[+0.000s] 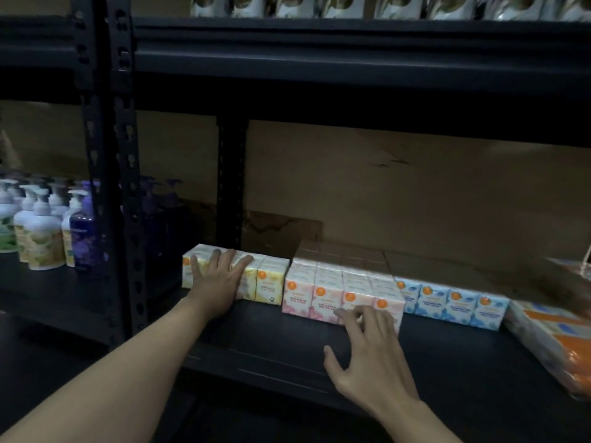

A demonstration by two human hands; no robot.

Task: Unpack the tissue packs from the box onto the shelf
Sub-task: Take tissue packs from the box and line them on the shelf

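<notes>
Progress seemingly well along. Lined up on the black metal shelf (287, 353), from 9 toward 3 o'clock: yellow-printed film-wrapped tissue packs (270, 282), pink rose-printed tissue packs (319, 294), blue-printed tissue packs (447, 303), then an orange-and-white film-wrapped bundle (550, 340) at 3 o'clock. Left hand (217, 279) at 10 o'clock, spread flat with straight fingers, pressed against the yellow row, gripping nothing. Right hand (367, 346) at 5 o'clock, fingers loosely bent, tips touching the front of the pink row, holding nothing. Probably squaring up the rows rather than placing a fresh pack. No box in view, so impossible to tell how many packs left to unpack.
</notes>
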